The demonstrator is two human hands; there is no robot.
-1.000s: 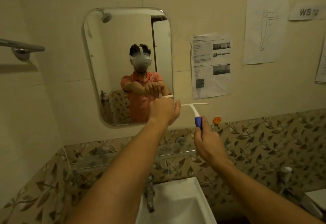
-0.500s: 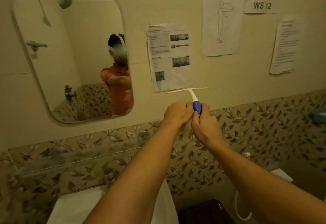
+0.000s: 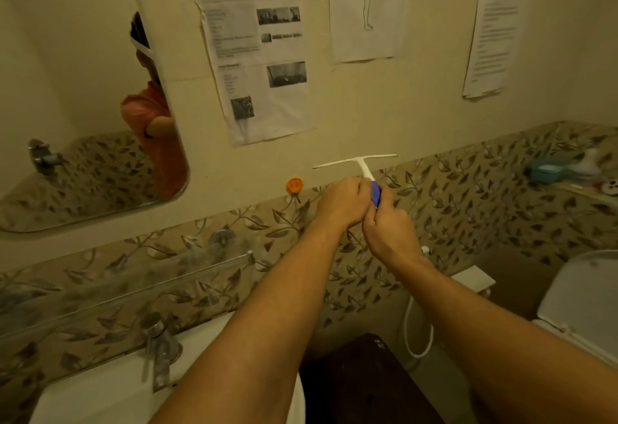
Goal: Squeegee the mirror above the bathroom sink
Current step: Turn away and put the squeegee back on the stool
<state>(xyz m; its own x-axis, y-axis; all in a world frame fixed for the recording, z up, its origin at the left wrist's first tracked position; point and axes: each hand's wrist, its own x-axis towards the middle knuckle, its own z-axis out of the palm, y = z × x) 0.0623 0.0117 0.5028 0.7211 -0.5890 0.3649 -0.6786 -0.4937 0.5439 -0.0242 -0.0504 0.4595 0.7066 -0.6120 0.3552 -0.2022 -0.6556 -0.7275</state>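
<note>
Left hand (image 3: 344, 204) and right hand (image 3: 389, 233) both close their grip round the blue handle of the squeegee (image 3: 364, 168), fingers curled. Its white blade lies level before the wall (image 3: 418, 106), right of the mirror (image 3: 83, 89) and off the glass. Far right, a blue tub (image 3: 546, 171) on a shelf (image 3: 588, 191) holds something pale, unidentifiable. Printed sheets (image 3: 261, 56) on the wall are too blurred to read.

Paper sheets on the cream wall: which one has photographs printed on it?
The creased white sheet beside the rounded mirror: it carries dark photo blocks. The middle sheet shows only a line drawing, the right sheet only text.
</note>
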